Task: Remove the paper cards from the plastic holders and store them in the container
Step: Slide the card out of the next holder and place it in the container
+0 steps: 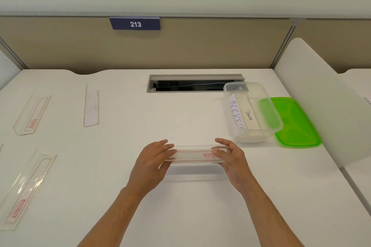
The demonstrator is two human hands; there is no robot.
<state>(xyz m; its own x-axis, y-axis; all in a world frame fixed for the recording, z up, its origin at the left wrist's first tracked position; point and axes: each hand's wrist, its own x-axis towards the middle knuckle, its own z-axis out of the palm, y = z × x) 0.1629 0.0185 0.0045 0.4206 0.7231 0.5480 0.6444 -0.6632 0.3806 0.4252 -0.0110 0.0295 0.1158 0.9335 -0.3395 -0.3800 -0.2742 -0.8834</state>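
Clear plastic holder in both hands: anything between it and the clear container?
Nothing visible. The clear plastic holder and the clear rectangular container are separated only by bare white desk; the green lid lies beyond.

Single head-worn view — forward and down over the white desk [124, 130], toward the partition [60, 46].

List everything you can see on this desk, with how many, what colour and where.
Plastic holders: four, clear. One held in both hands; two at left; one upright, far left-centre.
Container: one, clear, open, right.
Paper cards: two, white, inside the container.
Lid: one, green, beside the container.
Number sign: one, dark blue, on the partition.
Cable hatch: one, grey, far centre.
Desk: white.
Left hand, right hand: grip the holder's ends.
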